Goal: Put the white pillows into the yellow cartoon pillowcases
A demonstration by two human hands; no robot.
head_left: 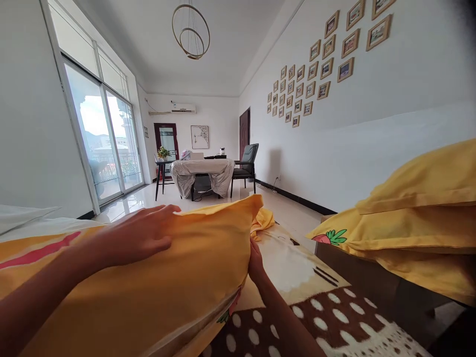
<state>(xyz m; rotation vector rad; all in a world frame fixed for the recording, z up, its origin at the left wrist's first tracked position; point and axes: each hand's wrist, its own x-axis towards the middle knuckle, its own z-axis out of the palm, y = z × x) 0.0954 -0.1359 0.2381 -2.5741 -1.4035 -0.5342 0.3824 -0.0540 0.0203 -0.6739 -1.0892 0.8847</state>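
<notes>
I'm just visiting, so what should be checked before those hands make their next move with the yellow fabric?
1. Left hand on the yellow fabric: ok, at its top.
2. Right hand at the fabric's side: ok.
3. Right fingers' grip: cannot tell, the tips are hidden.
4. Fabric lying flat: not ok, it bulges up.
5. Yellow pile clear of both hands: ok, off to the right.

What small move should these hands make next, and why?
Perhaps the left hand could smooth the yellow cloth toward its far corner: that hand lies on top, the right hand is at the side, and the corner peaks up.
</notes>
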